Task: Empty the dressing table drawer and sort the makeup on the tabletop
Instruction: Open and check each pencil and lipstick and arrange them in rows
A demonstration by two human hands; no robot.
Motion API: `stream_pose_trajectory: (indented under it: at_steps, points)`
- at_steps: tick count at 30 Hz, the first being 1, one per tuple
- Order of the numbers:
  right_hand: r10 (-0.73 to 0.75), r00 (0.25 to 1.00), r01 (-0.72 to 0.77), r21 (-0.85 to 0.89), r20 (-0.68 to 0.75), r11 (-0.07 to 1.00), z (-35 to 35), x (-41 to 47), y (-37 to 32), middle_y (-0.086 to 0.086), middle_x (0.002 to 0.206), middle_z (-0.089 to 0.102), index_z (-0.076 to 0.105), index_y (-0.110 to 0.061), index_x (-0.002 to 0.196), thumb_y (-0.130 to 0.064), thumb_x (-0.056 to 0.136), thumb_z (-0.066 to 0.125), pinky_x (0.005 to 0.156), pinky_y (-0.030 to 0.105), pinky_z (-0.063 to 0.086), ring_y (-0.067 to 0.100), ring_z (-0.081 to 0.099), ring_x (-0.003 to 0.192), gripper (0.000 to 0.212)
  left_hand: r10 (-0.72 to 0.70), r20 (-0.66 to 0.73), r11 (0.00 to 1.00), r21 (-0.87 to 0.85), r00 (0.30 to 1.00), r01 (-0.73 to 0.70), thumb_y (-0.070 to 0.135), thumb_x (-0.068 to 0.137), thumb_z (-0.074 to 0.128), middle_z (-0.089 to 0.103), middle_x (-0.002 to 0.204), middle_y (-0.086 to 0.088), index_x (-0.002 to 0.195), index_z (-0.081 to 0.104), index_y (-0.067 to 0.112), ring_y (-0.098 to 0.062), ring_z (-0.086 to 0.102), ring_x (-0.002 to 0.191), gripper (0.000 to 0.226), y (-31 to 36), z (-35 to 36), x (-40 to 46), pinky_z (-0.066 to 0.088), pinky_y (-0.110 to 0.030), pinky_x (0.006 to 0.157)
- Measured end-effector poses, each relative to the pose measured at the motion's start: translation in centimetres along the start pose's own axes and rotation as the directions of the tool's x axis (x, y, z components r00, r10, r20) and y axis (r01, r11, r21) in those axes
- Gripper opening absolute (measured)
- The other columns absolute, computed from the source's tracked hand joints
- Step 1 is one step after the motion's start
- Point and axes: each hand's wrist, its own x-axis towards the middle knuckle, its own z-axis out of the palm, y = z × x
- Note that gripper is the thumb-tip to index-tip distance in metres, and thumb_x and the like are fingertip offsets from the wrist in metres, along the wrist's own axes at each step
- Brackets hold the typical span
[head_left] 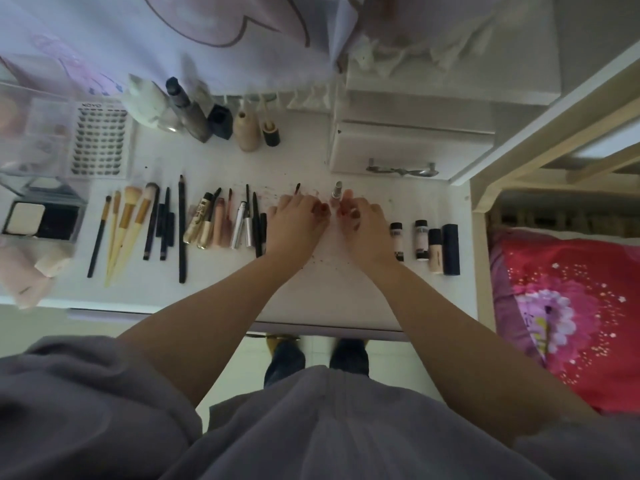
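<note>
On the white tabletop (pixel 346 289) the makeup lies in rows. Brushes (pixel 128 220) are at the left, then dark pencils (pixel 181 230) and mascara tubes (pixel 207 220). Small foundation bottles (pixel 420 239) stand in a row at the right. My left hand (pixel 294 225) rests mid-table with fingers curled, and the tip of a thin dark pencil (pixel 298 187) sticks out above it. My right hand (pixel 363 226) is beside it, fingers curled against a silver-capped tube (pixel 337 192) lying between both hands. What lies under my palms is hidden.
A black compact (pixel 41 220) and a lash tray (pixel 100 140) sit at the left. Bottles (pixel 221 123) stand at the back. A small white drawer unit with a metal handle (pixel 401 168) is at the back right. A bed with a red pillow (pixel 561 306) flanks the table's right edge.
</note>
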Motion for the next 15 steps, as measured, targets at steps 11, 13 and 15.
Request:
stream_pose_trajectory:
  at_steps: [11, 13, 15]
  points:
    - [-0.025, 0.996, 0.04, -0.176, 0.085, 0.984, -3.2, -0.3, 1.0, 0.012, 0.111, 0.054, 0.056, -0.006, 0.11, -0.013, 0.093, 0.051, 0.079, 0.028, 0.045, 0.023, 0.056, 0.089, 0.019, 0.016, -0.079, 1.0, 0.02, 0.997, -0.014, 0.04, 0.085, 0.061, 0.056, 0.109, -0.009, 0.111, 0.051, 0.009, -0.029, 0.047, 0.104, 0.042, -1.4, -0.1, -1.1, 0.034, -0.039, 0.088]
    - [-0.023, 0.998, 0.04, -0.291, 0.061, 0.956, -5.5, 0.4, 1.8, 0.012, 0.102, 0.058, 0.056, -0.007, 0.106, -0.016, 0.095, 0.047, 0.07, 0.03, 0.043, 0.021, 0.053, 0.082, 0.017, 0.013, -0.057, 1.0, -0.002, 0.998, -0.013, 0.036, 0.078, 0.069, 0.054, 0.103, -0.009, 0.105, 0.051, 0.008, -0.028, 0.047, 0.099, 0.043, -1.9, -0.5, -2.2, 0.036, -0.039, 0.086]
    - [0.037, 0.993, 0.013, -0.412, 0.115, 0.911, -6.9, 1.3, 2.3, 0.015, 0.098, 0.06, 0.05, -0.005, 0.112, -0.025, 0.098, 0.044, 0.062, 0.03, 0.04, 0.022, 0.05, 0.077, 0.025, 0.062, -0.068, 0.998, -0.027, 0.996, -0.063, 0.035, 0.079, 0.067, 0.052, 0.089, -0.002, 0.094, 0.05, 0.014, -0.023, 0.048, 0.087, 0.031, -1.4, -0.4, -3.7, 0.035, -0.034, 0.079]
